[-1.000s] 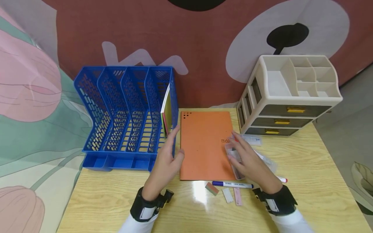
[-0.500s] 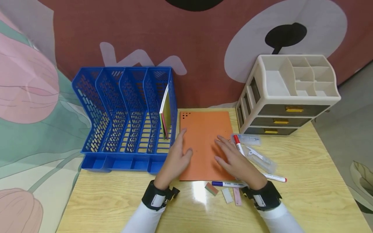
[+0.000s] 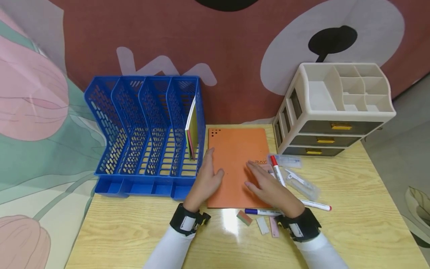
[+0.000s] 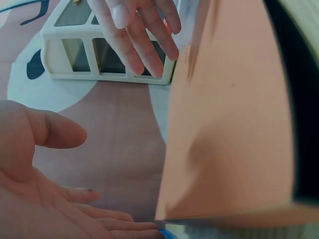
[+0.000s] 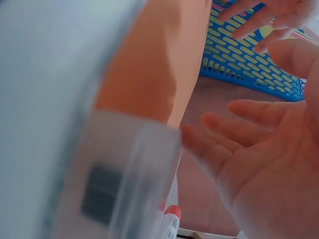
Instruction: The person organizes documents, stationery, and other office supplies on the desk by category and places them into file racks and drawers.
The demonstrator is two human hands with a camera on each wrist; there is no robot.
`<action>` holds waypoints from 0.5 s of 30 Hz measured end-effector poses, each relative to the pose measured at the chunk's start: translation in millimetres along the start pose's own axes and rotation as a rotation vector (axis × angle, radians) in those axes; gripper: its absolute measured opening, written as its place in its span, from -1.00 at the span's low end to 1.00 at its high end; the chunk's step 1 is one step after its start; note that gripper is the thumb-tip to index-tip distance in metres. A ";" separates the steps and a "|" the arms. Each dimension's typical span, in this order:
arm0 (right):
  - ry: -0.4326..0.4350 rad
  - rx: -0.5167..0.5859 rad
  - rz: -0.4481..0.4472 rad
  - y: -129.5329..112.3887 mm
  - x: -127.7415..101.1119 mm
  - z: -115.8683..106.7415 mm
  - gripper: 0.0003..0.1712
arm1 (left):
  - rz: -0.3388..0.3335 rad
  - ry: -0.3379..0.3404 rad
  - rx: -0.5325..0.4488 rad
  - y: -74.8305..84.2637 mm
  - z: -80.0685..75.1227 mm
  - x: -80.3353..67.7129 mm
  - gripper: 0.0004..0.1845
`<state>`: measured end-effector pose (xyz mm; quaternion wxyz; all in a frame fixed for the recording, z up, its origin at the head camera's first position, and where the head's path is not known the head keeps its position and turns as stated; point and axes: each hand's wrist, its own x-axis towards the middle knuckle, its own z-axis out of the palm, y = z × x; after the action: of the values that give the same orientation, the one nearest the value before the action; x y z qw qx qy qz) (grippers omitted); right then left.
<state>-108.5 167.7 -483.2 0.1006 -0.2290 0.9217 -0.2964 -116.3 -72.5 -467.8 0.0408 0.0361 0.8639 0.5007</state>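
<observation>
A flat orange book-like cover (image 3: 235,145) with dark dots and lettering lies on the table. My left hand (image 3: 206,183) is over its left edge, beside the blue file rack (image 3: 152,168), fingers extended and thumb apart, holding nothing. Over its lower right part is my right hand (image 3: 272,188), palm turned inward, also holding nothing. Under that hand a clear plastic box (image 5: 124,174) with a dark item in it is mostly hidden in the head view. A red-capped marker (image 3: 276,170) lies just past the right hand. Both palms show in the wrist views, the left palm (image 4: 30,184) facing the other hand.
Thin booklets (image 3: 191,130) stand in the rack's right slot. A white drawer organizer (image 3: 336,116) stands back right. Clear cases (image 3: 302,185) and another marker (image 3: 315,205) lie to the right. In front are a blue-capped marker (image 3: 258,212) and several small erasers (image 3: 244,218).
My right hand has moved left from above the clear box to over the orange cover. My left hand has shifted right and slightly forward from the rack. The objects have stayed put.
</observation>
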 end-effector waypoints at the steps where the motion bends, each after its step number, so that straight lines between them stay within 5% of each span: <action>1: -0.005 0.003 0.005 -0.2 0.0 0.7 -0.17 | -0.009 -0.001 0.003 -1.0 1.0 1.3 -0.15; 15: -0.048 -0.072 0.120 -3.3 -0.1 5.4 -0.09 | -0.166 0.005 -0.096 -16.9 14.9 12.2 -0.10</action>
<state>-105.5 162.7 -485.5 0.1319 -0.1837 0.9413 -0.2508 -127.2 -66.8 -490.3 0.0818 -0.0386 0.8391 0.5364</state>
